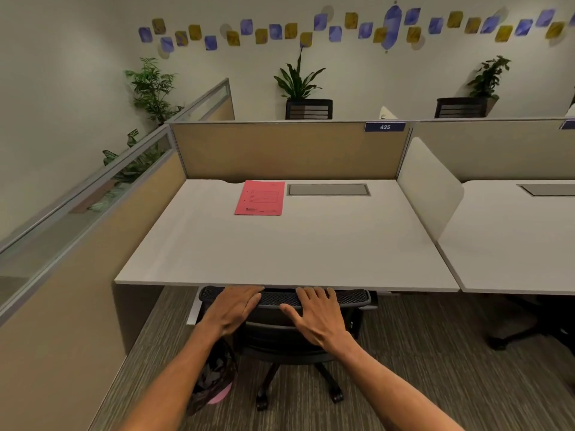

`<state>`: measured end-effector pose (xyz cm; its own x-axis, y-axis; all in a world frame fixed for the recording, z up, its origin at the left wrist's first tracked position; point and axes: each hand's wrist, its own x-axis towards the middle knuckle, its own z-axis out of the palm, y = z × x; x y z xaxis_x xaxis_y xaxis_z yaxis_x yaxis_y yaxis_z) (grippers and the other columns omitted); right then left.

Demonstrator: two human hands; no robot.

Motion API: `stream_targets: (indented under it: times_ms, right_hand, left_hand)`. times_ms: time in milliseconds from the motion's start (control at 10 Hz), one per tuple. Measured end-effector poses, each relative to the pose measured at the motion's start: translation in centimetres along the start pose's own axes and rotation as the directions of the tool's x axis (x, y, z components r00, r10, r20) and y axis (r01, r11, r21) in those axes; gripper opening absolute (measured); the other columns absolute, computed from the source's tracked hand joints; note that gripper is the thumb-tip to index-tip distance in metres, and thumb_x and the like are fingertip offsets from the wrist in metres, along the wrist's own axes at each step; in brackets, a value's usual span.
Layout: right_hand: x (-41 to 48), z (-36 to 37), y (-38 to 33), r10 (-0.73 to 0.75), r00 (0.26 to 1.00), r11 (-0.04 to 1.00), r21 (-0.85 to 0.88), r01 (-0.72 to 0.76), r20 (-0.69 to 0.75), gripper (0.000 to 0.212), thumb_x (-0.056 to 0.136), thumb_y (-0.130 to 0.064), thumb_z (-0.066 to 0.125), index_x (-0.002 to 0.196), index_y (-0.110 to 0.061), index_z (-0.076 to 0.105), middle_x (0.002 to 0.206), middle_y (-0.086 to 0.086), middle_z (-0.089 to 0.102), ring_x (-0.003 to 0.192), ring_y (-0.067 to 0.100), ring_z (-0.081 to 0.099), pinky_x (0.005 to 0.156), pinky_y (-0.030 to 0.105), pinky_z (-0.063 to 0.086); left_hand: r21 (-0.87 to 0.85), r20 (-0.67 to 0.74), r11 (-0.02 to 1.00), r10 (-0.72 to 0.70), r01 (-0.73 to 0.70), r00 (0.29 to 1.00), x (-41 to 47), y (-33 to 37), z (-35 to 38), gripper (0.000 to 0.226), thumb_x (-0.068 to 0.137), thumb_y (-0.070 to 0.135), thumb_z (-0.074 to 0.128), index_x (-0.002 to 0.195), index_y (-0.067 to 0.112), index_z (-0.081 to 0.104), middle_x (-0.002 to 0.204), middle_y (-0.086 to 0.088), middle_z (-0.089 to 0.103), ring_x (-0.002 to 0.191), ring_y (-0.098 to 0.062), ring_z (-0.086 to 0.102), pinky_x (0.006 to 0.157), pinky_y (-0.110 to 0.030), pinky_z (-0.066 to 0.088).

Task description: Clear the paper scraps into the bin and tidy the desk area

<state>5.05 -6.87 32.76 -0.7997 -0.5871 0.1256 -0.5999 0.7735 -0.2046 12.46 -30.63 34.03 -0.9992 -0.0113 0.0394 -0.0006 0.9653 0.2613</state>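
A black mesh office chair (286, 298) is tucked under the front edge of the white desk (280, 250). My left hand (231, 307) and my right hand (317, 315) both rest flat on top of its backrest, fingers spread and laid over the rim. A red paper folder (260, 198) lies flat near the back of the desk, left of a grey cable hatch (328, 190). On the floor under my left forearm stands a bin (211, 377) lined with a black bag, with a pink rim showing. No paper scraps show on the desk.
Tan partition panels (289, 149) wall the desk at the back and left. A white divider (431, 185) separates it from a neighbouring desk (513, 237) on the right. Another chair base (522, 334) sits under that desk. Potted plants stand behind the partitions.
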Motion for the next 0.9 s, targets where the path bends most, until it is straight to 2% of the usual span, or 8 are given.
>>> stream_targets:
  times_ms: [200, 300, 500, 700, 900]
  right_hand:
    - [-2.4, -1.0, -1.6, 0.05, 0.995, 0.998, -0.03, -0.048, 0.087, 0.088, 0.092, -0.076, 0.002, 0.154, -0.02, 0.029, 0.162, 0.009, 0.031, 0.151, 0.033, 0.021, 0.124, 0.052, 0.013]
    - [-3.7, -2.0, -2.8, 0.087, 0.987, 0.996, -0.005, -0.087, 0.132, 0.085, 0.094, -0.075, 0.004, 0.158, -0.022, 0.02, 0.167, 0.008, 0.016, 0.155, 0.031, 0.01, 0.126, 0.051, 0.008]
    - [-6.6, -4.7, -5.9, 0.14, 0.982, 0.989, 0.02, -0.143, 0.129, 0.079, 0.097, -0.072, 0.009, 0.159, -0.023, 0.016, 0.167, 0.007, 0.015, 0.155, 0.029, 0.011, 0.126, 0.049, 0.012]
    - [-9.7, -6.7, -8.5, 0.148, 0.986, 0.988, 0.033, -0.151, 0.07, 0.078, 0.097, -0.071, 0.01, 0.159, -0.024, 0.017, 0.167, 0.008, 0.017, 0.154, 0.028, 0.012, 0.126, 0.049, 0.013]
    - [-11.3, -8.6, -10.1, 0.15, 0.989, 0.988, 0.04, -0.15, 0.003, 0.079, 0.096, -0.072, 0.009, 0.159, -0.025, 0.015, 0.167, 0.008, 0.016, 0.155, 0.028, 0.012, 0.126, 0.05, 0.013]
  left_hand:
    - [0.049, -0.009, 0.998, -0.026, 0.026, 1.0, -3.2, 1.3, -0.1, 0.051, 0.108, 0.036, 0.024, 0.157, 0.02, 0.026, 0.163, 0.001, 0.029, 0.152, -0.016, 0.021, 0.126, -0.033, 0.008]
    - [0.068, 0.006, 0.998, -0.019, 0.019, 1.0, -5.1, 1.9, -0.6, 0.054, 0.108, 0.036, 0.021, 0.159, 0.017, 0.017, 0.167, 0.0, 0.017, 0.154, -0.016, 0.01, 0.126, -0.033, 0.004]
    - [0.136, 0.05, 0.991, -0.005, -0.002, 0.999, -8.0, 2.8, -2.5, 0.054, 0.109, 0.036, 0.019, 0.159, 0.016, 0.015, 0.167, 0.0, 0.014, 0.154, -0.016, 0.011, 0.126, -0.034, 0.007]
    - [0.149, -0.02, 0.989, 0.011, -0.008, 1.0, -11.1, 3.7, -4.2, 0.052, 0.108, 0.036, 0.021, 0.157, 0.018, 0.022, 0.166, 0.001, 0.021, 0.154, -0.017, 0.015, 0.126, -0.036, 0.009]
    - [0.173, -0.1, 0.985, 0.045, -0.027, 0.994, -13.0, 5.0, -5.8, 0.053, 0.108, 0.035, 0.019, 0.157, 0.016, 0.022, 0.166, 0.0, 0.02, 0.154, -0.018, 0.011, 0.127, -0.038, 0.005]
